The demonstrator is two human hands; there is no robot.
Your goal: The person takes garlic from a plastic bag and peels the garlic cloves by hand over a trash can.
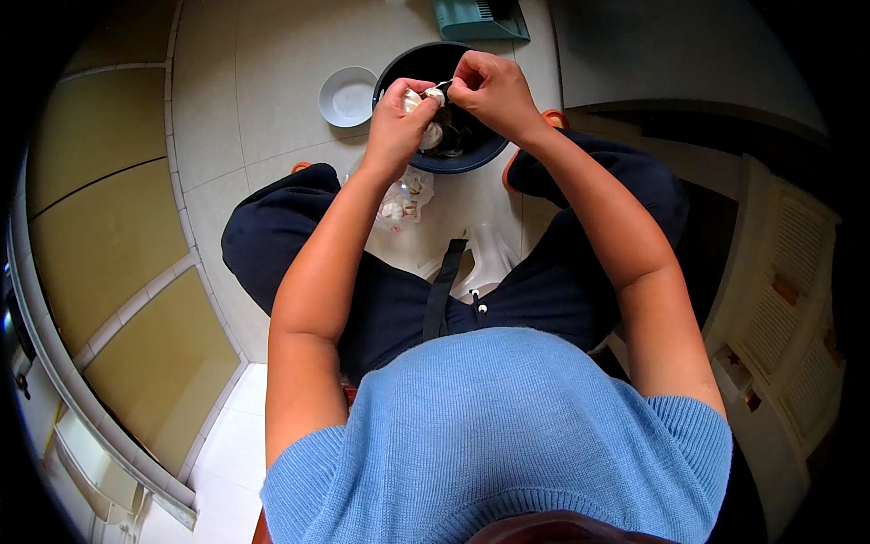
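Garlic bulb (413, 100), above black tub (450, 166); left hand (395, 123) curled round it. Right hand (490, 90) pinched tight on thin pale strip (443, 84) at bulb. White bowl (348, 98) beside tub; bagged garlic (393, 209) near.

White garlic bulb (412, 101), thin strip (443, 84) protruding, in left hand (395, 129), above dark tub (458, 166)
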